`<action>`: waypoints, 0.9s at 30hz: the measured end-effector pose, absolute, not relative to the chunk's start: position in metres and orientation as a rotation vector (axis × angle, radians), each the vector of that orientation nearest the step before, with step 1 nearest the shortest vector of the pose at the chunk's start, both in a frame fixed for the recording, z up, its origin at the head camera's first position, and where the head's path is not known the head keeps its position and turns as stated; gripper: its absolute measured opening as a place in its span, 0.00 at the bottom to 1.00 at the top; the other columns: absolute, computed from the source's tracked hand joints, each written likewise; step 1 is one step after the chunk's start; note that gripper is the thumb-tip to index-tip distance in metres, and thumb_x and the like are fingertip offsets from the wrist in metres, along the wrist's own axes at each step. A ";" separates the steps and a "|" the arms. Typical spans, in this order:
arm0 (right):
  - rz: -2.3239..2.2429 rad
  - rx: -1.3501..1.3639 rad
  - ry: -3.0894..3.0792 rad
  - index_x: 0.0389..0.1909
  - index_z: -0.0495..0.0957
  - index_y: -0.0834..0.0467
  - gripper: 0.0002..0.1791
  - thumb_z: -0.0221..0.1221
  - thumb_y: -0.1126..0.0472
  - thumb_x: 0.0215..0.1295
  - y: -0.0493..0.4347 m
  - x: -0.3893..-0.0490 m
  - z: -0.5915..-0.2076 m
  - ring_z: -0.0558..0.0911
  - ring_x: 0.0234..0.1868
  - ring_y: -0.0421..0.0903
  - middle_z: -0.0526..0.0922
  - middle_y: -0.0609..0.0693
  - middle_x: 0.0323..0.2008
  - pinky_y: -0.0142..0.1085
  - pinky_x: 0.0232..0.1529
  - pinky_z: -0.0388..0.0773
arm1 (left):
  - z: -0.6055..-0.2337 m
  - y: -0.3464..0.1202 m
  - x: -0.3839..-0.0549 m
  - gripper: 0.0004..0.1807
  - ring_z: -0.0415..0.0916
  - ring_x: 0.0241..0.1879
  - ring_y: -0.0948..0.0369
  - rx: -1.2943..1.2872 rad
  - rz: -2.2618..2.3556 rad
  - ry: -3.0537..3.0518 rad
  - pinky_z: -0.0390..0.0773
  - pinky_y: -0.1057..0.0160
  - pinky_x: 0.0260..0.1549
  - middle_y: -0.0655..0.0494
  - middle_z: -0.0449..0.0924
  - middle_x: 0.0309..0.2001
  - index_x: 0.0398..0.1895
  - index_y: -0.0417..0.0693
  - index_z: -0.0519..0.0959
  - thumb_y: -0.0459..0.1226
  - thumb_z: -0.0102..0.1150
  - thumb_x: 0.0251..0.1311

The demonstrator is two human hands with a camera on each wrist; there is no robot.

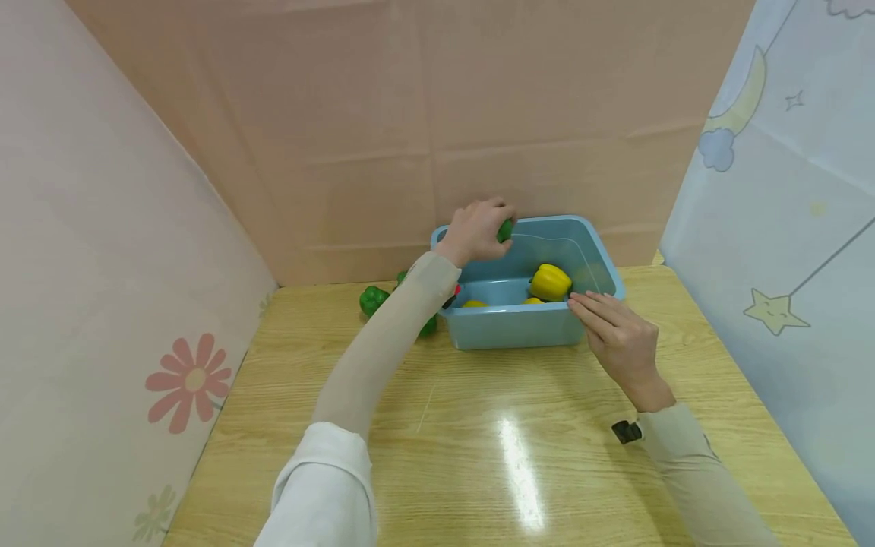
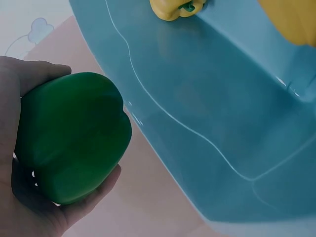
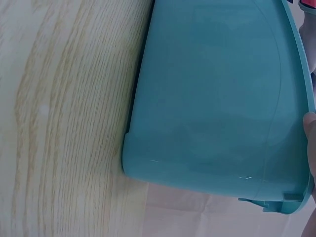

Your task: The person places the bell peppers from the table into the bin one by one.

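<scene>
My left hand (image 1: 476, 231) grips a green bell pepper (image 2: 76, 136) over the far left part of a blue plastic bin (image 1: 516, 328). Fingers and thumb wrap the pepper's sides in the left wrist view. Inside the bin lies a yellow bell pepper (image 1: 551, 282), and parts of other yellow ones show behind the near wall. At the bin's near right corner my right hand (image 1: 620, 338) holds the rim, with its fingertips over the edge. The right wrist view shows the bin's outer wall (image 3: 212, 108) and only a bit of that hand.
Left of the bin, green bell peppers (image 1: 373, 301) lie on the wooden table (image 1: 465, 441), partly hidden by my left forearm. A pinkish-tan backdrop (image 1: 342, 137) stands right behind the bin. Patterned panels (image 1: 786, 228) close off both sides.
</scene>
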State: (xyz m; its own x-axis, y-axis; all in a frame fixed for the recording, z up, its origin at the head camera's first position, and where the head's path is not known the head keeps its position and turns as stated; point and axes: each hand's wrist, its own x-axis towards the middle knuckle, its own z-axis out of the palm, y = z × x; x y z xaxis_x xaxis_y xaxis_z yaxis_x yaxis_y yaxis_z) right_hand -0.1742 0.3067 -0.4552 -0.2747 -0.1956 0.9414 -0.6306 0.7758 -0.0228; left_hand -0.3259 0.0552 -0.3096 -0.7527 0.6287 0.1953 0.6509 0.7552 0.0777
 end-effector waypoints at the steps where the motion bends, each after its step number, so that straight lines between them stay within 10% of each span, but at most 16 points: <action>1: 0.479 0.636 -1.837 0.53 0.91 0.55 0.28 0.75 0.77 0.50 0.307 -0.174 -0.455 0.93 0.44 0.59 0.93 0.52 0.49 0.60 0.46 0.84 | -0.310 0.057 -0.326 0.18 0.77 0.48 0.56 -1.030 -0.207 -2.794 0.84 0.54 0.41 0.59 0.77 0.59 0.61 0.60 0.80 0.50 0.62 0.71; 27: 0.480 0.630 -1.834 0.54 0.91 0.55 0.27 0.74 0.77 0.52 0.306 -0.173 -0.456 0.93 0.44 0.59 0.93 0.53 0.48 0.60 0.46 0.85 | -0.312 0.068 -0.322 0.20 0.77 0.50 0.56 -1.044 -0.234 -2.784 0.84 0.55 0.43 0.59 0.77 0.62 0.63 0.59 0.78 0.50 0.63 0.71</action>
